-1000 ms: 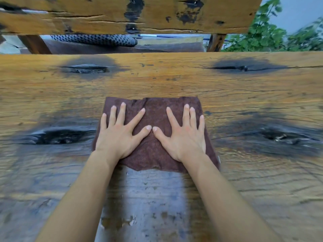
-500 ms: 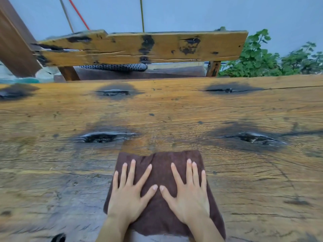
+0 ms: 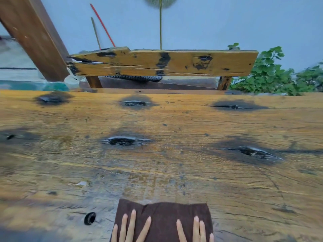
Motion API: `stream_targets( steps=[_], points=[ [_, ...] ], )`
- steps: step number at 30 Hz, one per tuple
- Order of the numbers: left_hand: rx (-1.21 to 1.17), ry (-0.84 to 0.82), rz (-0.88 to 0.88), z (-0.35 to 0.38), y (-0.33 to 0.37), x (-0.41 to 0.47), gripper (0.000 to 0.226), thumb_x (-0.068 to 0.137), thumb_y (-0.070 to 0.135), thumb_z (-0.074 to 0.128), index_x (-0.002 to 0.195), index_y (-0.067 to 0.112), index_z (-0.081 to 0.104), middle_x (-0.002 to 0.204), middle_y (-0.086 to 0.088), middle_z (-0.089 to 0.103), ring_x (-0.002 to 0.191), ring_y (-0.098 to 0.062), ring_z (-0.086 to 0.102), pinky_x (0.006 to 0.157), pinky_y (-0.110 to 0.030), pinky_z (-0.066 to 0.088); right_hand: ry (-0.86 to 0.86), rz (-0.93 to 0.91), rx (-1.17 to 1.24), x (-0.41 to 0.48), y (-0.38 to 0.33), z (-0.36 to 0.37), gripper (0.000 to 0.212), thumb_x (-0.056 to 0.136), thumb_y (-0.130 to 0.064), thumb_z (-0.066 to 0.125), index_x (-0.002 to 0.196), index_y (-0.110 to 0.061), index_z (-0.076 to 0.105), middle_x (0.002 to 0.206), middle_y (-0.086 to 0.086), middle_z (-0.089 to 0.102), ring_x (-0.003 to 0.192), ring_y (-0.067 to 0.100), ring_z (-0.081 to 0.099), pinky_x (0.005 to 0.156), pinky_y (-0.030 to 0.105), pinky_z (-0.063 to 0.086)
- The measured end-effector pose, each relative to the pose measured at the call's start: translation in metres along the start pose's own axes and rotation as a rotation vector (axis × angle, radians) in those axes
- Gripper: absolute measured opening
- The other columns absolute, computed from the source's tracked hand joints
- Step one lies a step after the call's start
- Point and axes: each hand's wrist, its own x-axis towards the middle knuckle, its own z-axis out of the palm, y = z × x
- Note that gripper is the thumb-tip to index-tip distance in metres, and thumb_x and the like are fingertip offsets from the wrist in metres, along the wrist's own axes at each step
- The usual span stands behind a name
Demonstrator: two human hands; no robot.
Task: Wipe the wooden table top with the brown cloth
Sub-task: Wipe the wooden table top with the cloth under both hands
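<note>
A brown cloth [image 3: 164, 215] lies flat on the wooden table top [image 3: 174, 168] at the bottom middle of the head view. Only my fingers show at the bottom edge. My left hand [image 3: 130, 227] presses flat on the cloth's left half with fingers spread. My right hand [image 3: 195, 229] presses flat on its right half. Palms and wrists are cut off by the frame. The wood beyond the cloth looks damp, with dark knots across it.
A small round hole [image 3: 90, 218] sits in the table left of the cloth. Beyond the far edge stands a wooden bench back [image 3: 162, 62], a slanted dark beam [image 3: 35, 37] at left, and green plants [image 3: 272, 77] at right.
Both hands have drawn the cloth toward me, from mid-table to the near edge. The view has tilted up, showing the bench and wall behind.
</note>
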Motion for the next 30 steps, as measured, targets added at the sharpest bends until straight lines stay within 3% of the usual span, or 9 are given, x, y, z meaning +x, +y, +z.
stream_targets(
  steps=[2,4,6,8,11,14,21,24,30],
  points=[
    [0.037,0.062,-0.009,0.007,-0.002,-0.008,0.057,0.108,0.055,0.014,0.160,0.036,0.027,0.173,-0.011,0.007,0.158,-0.037,0.007,0.122,-0.056,0.014,0.006,-0.049,-0.031,0.004,0.000,-0.002,0.058,0.114,-0.036,0.014,0.167,-0.015,0.004,0.171,0.029,-0.004,0.160,0.042,-0.003,0.128,0.053,0.001],
    [0.052,0.055,-0.015,0.007,0.000,-0.016,0.058,0.106,0.058,0.019,0.159,0.039,0.029,0.173,-0.011,0.009,0.158,-0.037,0.007,0.121,-0.056,0.013,-0.096,-0.052,-0.016,-0.001,-0.007,-0.002,0.055,0.113,-0.037,0.010,0.164,-0.018,0.021,0.171,0.029,0.000,0.160,0.041,-0.004,0.127,0.056,0.004],
    [0.021,0.027,-0.019,0.008,0.001,-0.025,0.067,0.098,0.070,0.029,0.159,0.042,0.032,0.171,-0.009,0.017,0.158,-0.036,0.009,0.121,-0.055,0.016,-0.273,0.005,0.050,-0.026,-0.014,0.001,0.050,0.111,-0.046,0.014,0.145,-0.025,0.045,0.169,0.029,0.013,0.161,0.039,0.001,0.121,0.059,0.015],
    [-0.014,0.022,-0.011,0.003,0.006,-0.032,0.078,0.090,0.080,0.036,0.159,0.044,0.032,0.169,-0.008,0.019,0.159,-0.033,0.007,0.121,-0.054,0.015,-0.292,0.001,0.039,-0.045,-0.014,0.005,0.050,0.110,-0.048,0.016,0.139,-0.026,0.051,0.170,0.029,0.011,0.160,0.041,0.005,0.116,0.060,0.020],
    [-0.086,-0.019,-0.061,-0.007,0.014,-0.034,0.074,0.089,0.080,0.035,0.154,0.045,0.039,0.170,-0.004,0.016,0.159,-0.030,0.006,0.122,-0.049,0.013,-0.325,0.034,0.025,-0.057,-0.012,0.008,0.067,0.100,-0.068,0.033,0.150,-0.026,0.050,0.166,0.031,0.028,0.156,0.043,0.022,0.114,0.065,0.030],
    [-0.175,-0.041,-0.121,-0.010,0.017,-0.031,0.068,0.091,0.077,0.029,0.148,0.046,0.049,0.172,0.002,0.014,0.160,-0.026,0.005,0.120,-0.049,0.017,-0.398,0.087,0.106,-0.059,-0.019,0.011,0.092,0.085,-0.083,0.046,0.161,-0.034,0.036,0.167,0.025,0.029,0.155,0.040,0.028,0.121,0.065,0.024],
    [-0.229,-0.014,-0.218,-0.012,0.012,0.001,0.068,0.091,0.079,0.021,0.147,0.051,0.048,0.168,0.002,0.019,0.160,-0.021,0.002,0.118,-0.053,0.025,-0.403,0.092,0.171,-0.045,-0.022,0.033,0.096,0.078,-0.090,0.050,0.159,-0.040,0.039,0.169,0.021,0.027,0.157,0.042,0.025,0.122,0.069,0.018],
    [-0.205,-0.016,-0.203,-0.008,0.007,0.012,0.068,0.090,0.080,0.021,0.148,0.051,0.043,0.168,0.001,0.021,0.160,-0.022,0.003,0.114,-0.058,0.030,-0.406,0.076,0.177,-0.039,-0.020,0.039,0.096,0.078,-0.090,0.049,0.159,-0.040,0.038,0.170,0.022,0.025,0.157,0.042,0.024,0.122,0.069,0.017],
    [-0.146,-0.059,-0.150,-0.006,0.001,0.030,0.070,0.091,0.080,0.024,0.147,0.047,0.052,0.165,-0.009,0.035,0.159,-0.025,0.005,0.112,-0.063,0.035,-0.428,0.118,0.236,-0.013,-0.023,0.043,0.098,0.075,-0.092,0.051,0.158,-0.043,0.039,0.170,0.019,0.027,0.157,0.039,0.025,0.122,0.067,0.018]
  ],
)
